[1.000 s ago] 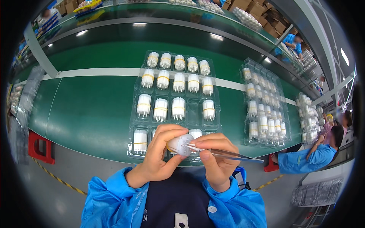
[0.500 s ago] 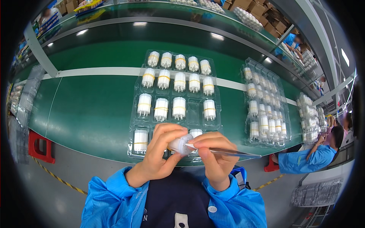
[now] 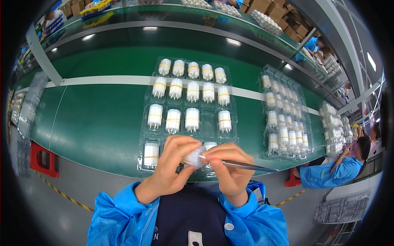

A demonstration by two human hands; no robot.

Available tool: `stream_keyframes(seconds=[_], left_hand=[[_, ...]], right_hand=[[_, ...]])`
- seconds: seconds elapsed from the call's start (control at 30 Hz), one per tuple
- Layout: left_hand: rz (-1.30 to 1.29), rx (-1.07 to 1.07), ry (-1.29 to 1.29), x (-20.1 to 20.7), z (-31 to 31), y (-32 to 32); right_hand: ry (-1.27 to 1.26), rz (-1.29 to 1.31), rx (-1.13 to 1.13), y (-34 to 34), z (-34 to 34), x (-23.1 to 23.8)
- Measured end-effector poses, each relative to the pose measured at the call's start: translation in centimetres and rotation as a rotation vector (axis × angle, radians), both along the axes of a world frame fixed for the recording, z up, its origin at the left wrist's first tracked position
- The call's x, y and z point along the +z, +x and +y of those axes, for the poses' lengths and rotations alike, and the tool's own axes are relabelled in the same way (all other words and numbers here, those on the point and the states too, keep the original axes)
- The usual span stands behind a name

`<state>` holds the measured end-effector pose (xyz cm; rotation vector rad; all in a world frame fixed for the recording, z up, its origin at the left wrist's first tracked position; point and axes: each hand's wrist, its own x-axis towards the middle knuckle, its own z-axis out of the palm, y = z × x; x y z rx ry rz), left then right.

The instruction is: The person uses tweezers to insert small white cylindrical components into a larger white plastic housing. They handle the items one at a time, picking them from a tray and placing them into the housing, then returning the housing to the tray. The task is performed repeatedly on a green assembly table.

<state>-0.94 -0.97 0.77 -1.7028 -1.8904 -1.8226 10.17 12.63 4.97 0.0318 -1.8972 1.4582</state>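
Observation:
My left hand (image 3: 172, 166) grips a white cylindrical part (image 3: 193, 158) with a translucent end, held over the near edge of a clear plastic tray (image 3: 210, 119). My right hand (image 3: 230, 164) pinches slim metal tweezers (image 3: 254, 166), their rear end pointing right. Their pale tip touches the translucent end of the part; the exact contact is too small to make out. White cylinders (image 3: 192, 119) with metal pins and yellow bands lie in rows in the tray. One pocket in the third row holds none. My hands hide part of the nearest row.
The tray lies on a green work surface (image 3: 94, 119). To its right stands another filled tray (image 3: 285, 123), with more stacked beyond. Red stools (image 3: 44, 160) sit under the edge. A co-worker in blue (image 3: 336, 168) is at the right. A raised shelf (image 3: 164, 12) runs along the back.
The right hand and the tweezers have shifted slightly left, and the tweezers' rear end sits a little lower. The left hand still holds the part in nearly the same place.

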Motion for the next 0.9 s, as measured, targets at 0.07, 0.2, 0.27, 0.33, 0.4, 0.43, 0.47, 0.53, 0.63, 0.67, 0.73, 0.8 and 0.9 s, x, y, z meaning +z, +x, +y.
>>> stream_keyframes(seconds=[0.07,0.2,0.27,0.33,0.4,0.43,0.47,0.53,0.63,0.67,0.73,0.8,0.9], left_hand=[[0.040,0.023,0.008,0.3,0.0,0.1],[-0.002,0.026,-0.006,0.2,0.1,0.1],[-0.076,-0.008,-0.019,-0.1,0.0,0.2],[-0.192,-0.068,-0.008,-0.4,-0.2,0.5],[-0.319,-0.133,0.019,-0.1,-0.3,0.6],[-0.381,-0.165,0.032,0.0,-0.3,0.6],[-0.384,-0.208,0.030,0.1,-0.4,0.5],[-0.387,-0.295,0.029,0.1,-0.5,0.3],[-0.513,-0.361,0.049,0.0,-0.5,0.7],[-0.535,-0.369,0.059,0.0,-0.5,0.7],[-0.578,-0.384,0.078,0.0,-0.4,0.8],[-0.570,-0.388,0.076,-0.1,-0.4,0.7],[-0.560,-0.386,0.068,-0.1,-0.4,0.7]], right_hand=[[0.103,-0.029,-0.023,0.0,0.0,0.4],[0.205,-0.092,-0.028,-0.1,0.2,1.1],[0.121,-0.108,0.027,-0.3,0.7,0.9],[-0.099,-0.071,0.104,-0.1,1.1,0.1],[-0.163,0.033,0.059,0.3,1.1,-0.1],[-0.196,0.086,0.036,0.5,1.2,-0.1],[-0.152,0.081,0.021,0.6,1.4,-0.1],[-0.042,0.029,0.027,0.8,1.6,0.4],[0.073,0.021,0.050,0.6,1.7,0.9],[0.103,0.029,0.060,0.5,1.8,1.0],[0.144,0.037,0.068,0.4,1.9,1.0],[0.170,0.047,0.074,0.3,2.0,1.1],[0.182,0.059,0.080,0.1,2.0,1.1]])
